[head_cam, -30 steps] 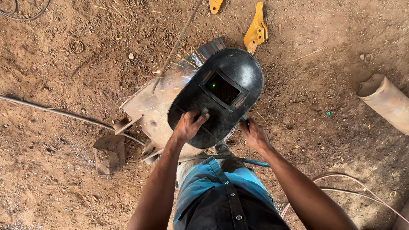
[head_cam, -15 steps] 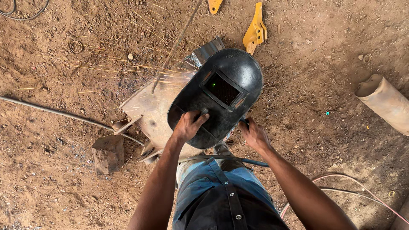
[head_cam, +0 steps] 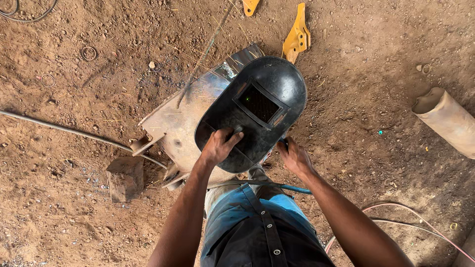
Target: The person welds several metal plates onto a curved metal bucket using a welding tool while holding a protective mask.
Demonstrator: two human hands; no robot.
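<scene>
A black hand-held welding shield with a dark rectangular window hangs over a flat steel plate on the dirt. My left hand grips the handle on the shield's near side. My right hand sits just below the shield's right edge, closed around a dark tool whose tip is hidden under the shield. Thin sparks streak away over the ground at the top. A blue-handled rod lies across my knees.
A grey cable runs in from the left to the plate. A brick-like block lies left of it. Yellow metal pieces sit at the top, a tan pipe at right, pink cables at lower right.
The spray of sparks over the ground has thinned and shifted toward the top. Both hands and the shield stay where they were.
</scene>
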